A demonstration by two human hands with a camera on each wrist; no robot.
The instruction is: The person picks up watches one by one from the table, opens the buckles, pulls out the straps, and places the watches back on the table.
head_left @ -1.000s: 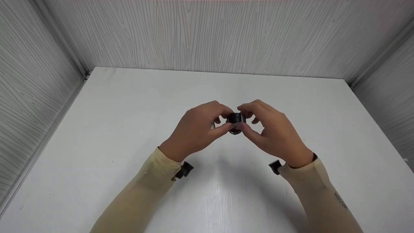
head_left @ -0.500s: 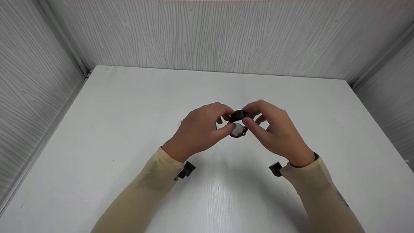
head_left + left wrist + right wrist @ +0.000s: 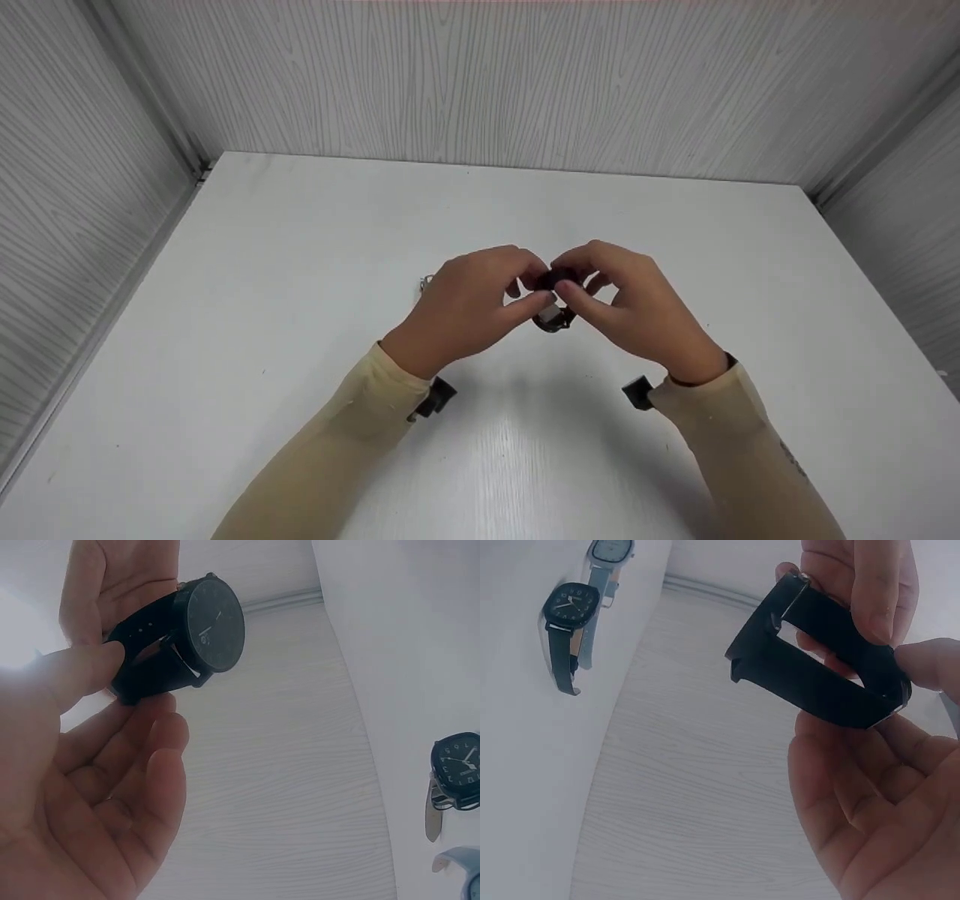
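Note:
A black wristwatch (image 3: 556, 325) is held up between both hands, its strap bent round into a loop. The left wrist view shows its round dark dial (image 3: 216, 625); the right wrist view shows the strap (image 3: 817, 690) from the side, with a metal buckle bar near the fingers. My left hand (image 3: 472, 300) pinches the strap between thumb and fingers. From the other side my right hand (image 3: 630, 304) pinches the strap too, thumb on top. The fingertips of both hands almost meet and cover part of the strap in the head view.
Two more watches lie on the white table (image 3: 300, 247): a black squarish one (image 3: 571, 604) and a light blue one (image 3: 612, 551). A small metal piece (image 3: 426, 283) peeks out behind the left hand. Wood-grain panels (image 3: 480, 82) stand round the table.
The watch has turned and moved slightly toward the person, its case now hanging below the fingers. The right hand has come in closer to the left, and both still hold the strap.

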